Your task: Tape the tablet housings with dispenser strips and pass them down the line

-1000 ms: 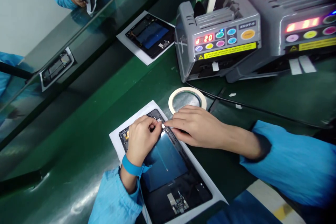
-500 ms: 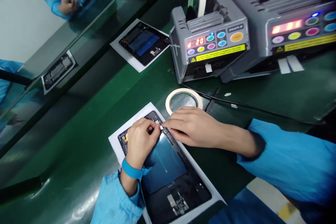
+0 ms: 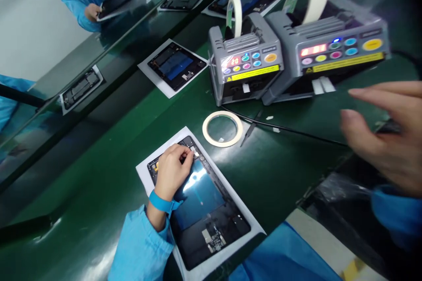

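An opened tablet (image 3: 214,224) with a blue battery (image 3: 201,191) lies on a white sheet (image 3: 245,210). My left hand (image 3: 173,167) rests over its upper end, thumb and forefinger pinched together. Whatever those fingertips hold is too small to make out; a small white piece (image 3: 197,154) shows beside them. At the right edge, my right hand (image 3: 389,127) is in the air, slightly blurred, thumb and forefinger apart with nothing between them. Nearest to it are two white tape strips (image 3: 323,85) sticking out of the right tape dispenser (image 3: 332,48).
A second tape dispenser (image 3: 245,61) adjoins the first. A tape roll (image 3: 207,134) and black tweezers (image 3: 251,129) lie before them, near a black cable (image 3: 296,131). Another opened tablet (image 3: 174,68) sits farther back. Across the line, a co-worker's hands hold a tablet (image 3: 118,2).
My right hand has left the tablet and moved right, towards the tape dispensers. My left hand stays pinched over the tablet. The co-worker has lifted a tablet into view.
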`<state>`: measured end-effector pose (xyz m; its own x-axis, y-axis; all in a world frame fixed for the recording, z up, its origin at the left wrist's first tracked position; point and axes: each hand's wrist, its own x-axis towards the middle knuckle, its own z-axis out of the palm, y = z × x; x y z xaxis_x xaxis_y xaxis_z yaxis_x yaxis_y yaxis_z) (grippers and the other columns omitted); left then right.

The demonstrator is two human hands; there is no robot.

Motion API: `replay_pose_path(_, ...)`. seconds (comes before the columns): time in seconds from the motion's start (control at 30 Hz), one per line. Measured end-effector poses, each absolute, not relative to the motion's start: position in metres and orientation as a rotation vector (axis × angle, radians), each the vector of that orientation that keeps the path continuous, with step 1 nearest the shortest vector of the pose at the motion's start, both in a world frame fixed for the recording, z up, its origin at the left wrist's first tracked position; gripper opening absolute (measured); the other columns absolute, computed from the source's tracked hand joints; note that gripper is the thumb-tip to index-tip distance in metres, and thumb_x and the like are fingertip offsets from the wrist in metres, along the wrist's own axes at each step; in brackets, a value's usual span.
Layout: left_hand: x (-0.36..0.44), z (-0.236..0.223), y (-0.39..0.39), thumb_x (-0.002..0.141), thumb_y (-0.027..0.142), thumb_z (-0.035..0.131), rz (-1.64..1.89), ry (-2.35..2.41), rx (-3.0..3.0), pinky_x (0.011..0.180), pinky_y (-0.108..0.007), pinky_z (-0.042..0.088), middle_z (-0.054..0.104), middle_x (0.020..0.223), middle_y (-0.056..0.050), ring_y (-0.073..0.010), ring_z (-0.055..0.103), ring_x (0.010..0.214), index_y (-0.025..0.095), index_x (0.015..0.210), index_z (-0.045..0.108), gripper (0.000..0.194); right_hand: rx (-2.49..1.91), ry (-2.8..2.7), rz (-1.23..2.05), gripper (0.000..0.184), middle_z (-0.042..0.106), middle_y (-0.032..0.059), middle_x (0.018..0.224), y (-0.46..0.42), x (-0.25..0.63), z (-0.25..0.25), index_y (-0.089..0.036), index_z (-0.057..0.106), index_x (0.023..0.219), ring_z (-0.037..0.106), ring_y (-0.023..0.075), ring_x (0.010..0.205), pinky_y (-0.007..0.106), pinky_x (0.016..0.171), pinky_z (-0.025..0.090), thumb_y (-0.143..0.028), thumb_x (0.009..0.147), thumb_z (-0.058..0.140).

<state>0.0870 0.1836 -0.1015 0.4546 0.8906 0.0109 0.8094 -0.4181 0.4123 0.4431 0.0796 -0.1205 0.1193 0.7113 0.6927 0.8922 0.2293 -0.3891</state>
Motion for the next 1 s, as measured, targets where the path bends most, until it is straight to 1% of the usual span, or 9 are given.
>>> replay_pose_path(0.03,0.087,-0.101,0.184,0.087,0.028,0.052,0.324,1.444,2.372,0.065,-0.027,0.040,0.060,0.073,-0.001,-0.0160,0.056,0.070,0.018,0.072,0.060,0.020,-1.604,-1.612,-0.378,0.044,0.063,0.0085,0.115,0.082,0.452,-0.125,-0.028,0.055,0.130,0.056,0.0304,0.110,0.047,0.092,0.041,-0.027,0.086,0.059)
replay_pose_path(0.1,0.086,-0.101,0.185,0.087,0.032,0.051,0.320,1.436,2.388,0.066,-0.028,0.040,0.061,0.075,-0.002,-0.0169,0.057,0.070,0.019,0.074,0.061,0.022,-1.678,-1.582,-0.676,0.035,0.066,0.0089,0.104,0.090,0.462,-0.130,-0.023,0.060,0.119,0.060,0.0273,0.099,0.044,0.085,0.047,-0.034,0.086,0.057)
replay_pose_path(0.2,0.085,-0.100,0.190,0.087,0.037,0.050,0.317,1.419,2.400,0.065,-0.029,0.040,0.063,0.077,-0.002,-0.0182,0.058,0.071,0.020,0.075,0.063,0.025,-1.651,-1.596,-0.821,0.028,0.066,0.0084,0.100,0.102,0.468,-0.128,-0.018,0.061,0.108,0.062,0.0228,0.091,0.038,0.079,0.050,-0.035,0.085,0.057)
replay_pose_path(0.33,0.085,-0.098,0.195,0.085,0.039,0.049,0.269,1.450,2.393,0.063,-0.029,0.039,0.064,0.075,-0.002,-0.0180,0.059,0.068,0.021,0.073,0.064,0.027,-1.726,-1.663,-0.770,0.027,0.065,0.0093,0.106,0.107,0.469,-0.124,-0.020,0.059,0.111,0.062,0.0225,0.095,0.038,0.083,0.049,-0.028,0.085,0.057)
replay_pose_path(0.53,0.084,-0.096,0.197,0.085,0.040,0.048,0.183,1.463,2.399,0.062,-0.028,0.039,0.065,0.074,-0.001,-0.0177,0.059,0.067,0.020,0.075,0.065,0.028,-1.674,-1.795,-0.741,0.026,0.065,0.0094,0.106,0.114,0.474,-0.129,-0.020,0.060,0.110,0.060,0.0229,0.095,0.037,0.078,0.047,-0.026,0.085,0.059)
replay_pose_path(0.7,0.087,-0.094,0.194,0.084,0.031,0.051,0.197,1.416,2.457,0.060,-0.028,0.037,0.064,0.071,-0.002,-0.0180,0.058,0.065,0.019,0.071,0.063,0.021,-1.621,-1.846,-0.838,0.012,0.069,0.0067,0.100,0.123,0.475,-0.124,-0.023,0.065,0.097,0.060,0.0189,0.086,0.033,0.073,0.044,-0.025,0.087,0.060)
replay_pose_path(0.8,0.089,-0.097,0.192,0.084,0.027,0.054,0.207,1.424,2.443,0.062,-0.028,0.039,0.064,0.073,-0.003,-0.0182,0.058,0.067,0.018,0.072,0.063,0.017,-1.538,-1.865,-0.824,0.005,0.070,0.0066,0.090,0.124,0.475,-0.117,-0.022,0.065,0.087,0.060,0.0191,0.078,0.034,0.069,0.043,-0.022,0.086,0.061)
replay_pose_path(0.9,0.084,-0.097,0.186,0.086,0.026,0.056,0.240,1.422,2.416,0.065,-0.028,0.042,0.065,0.077,-0.002,-0.0175,0.059,0.070,0.018,0.077,0.064,0.014,-1.507,-1.757,-0.791,0.007,0.069,0.0088,0.090,0.113,0.472,-0.112,-0.022,0.065,0.090,0.062,0.0226,0.080,0.036,0.069,0.046,-0.021,0.084,0.062)
replay_pose_path(1.0,0.063,-0.093,0.170,0.090,0.026,0.055,0.353,1.364,2.438,0.075,-0.029,0.046,0.066,0.086,-0.003,-0.0176,0.060,0.081,0.018,0.087,0.064,0.012,-1.498,-1.687,-0.656,0.012,0.068,0.0086,0.089,0.092,0.455,-0.110,-0.024,0.065,0.093,0.063,0.0251,0.081,0.038,0.071,0.049,-0.021,0.081,0.064)
